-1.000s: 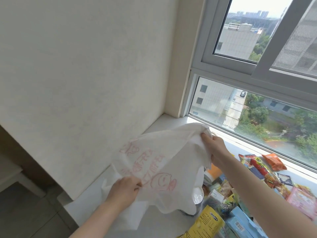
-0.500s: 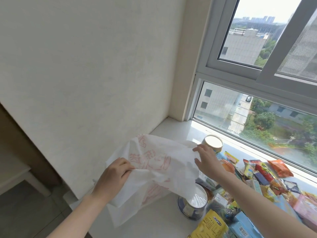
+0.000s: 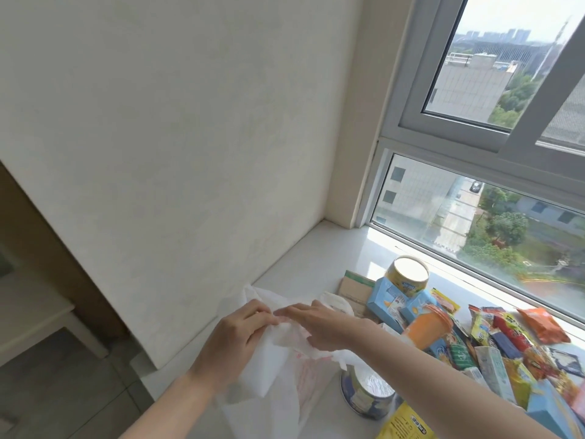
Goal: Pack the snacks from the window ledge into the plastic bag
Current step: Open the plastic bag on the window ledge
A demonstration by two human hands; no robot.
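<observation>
Both hands met over the white plastic bag (image 3: 278, 365), which hung crumpled above the near end of the window ledge (image 3: 319, 248), its red print just showing in the folds. The left hand (image 3: 235, 339) had its fingers curled round a bunched wad of the film, and the right hand (image 3: 319, 327) lay over the top edge with its fingers bent down into the folds, apparently pinching a layer (the fingertips themselves were hidden in the plastic, so how firm that pinch was could not be told). The step in hand looked like finding and parting the bag's mouth, and nothing had gone in yet. To do it well, the two layers wanted rubbing apart between thumb and finger, then each hand taking one side and drawing away so the mouth gaped wide over bare ledge. The snacks (image 3: 506, 340) lay heaped just to the right: a yellow can (image 3: 408, 277) by the glass, blue cartons (image 3: 392, 299), an orange cup (image 3: 427, 327), and a blue tin (image 3: 367, 394) standing right beside the hanging plastic. That tin was the likely snag, since a sweep of the film could nudge it, so the opening was best done a little to the left, with the heavy tins packed first at the bottom.
</observation>
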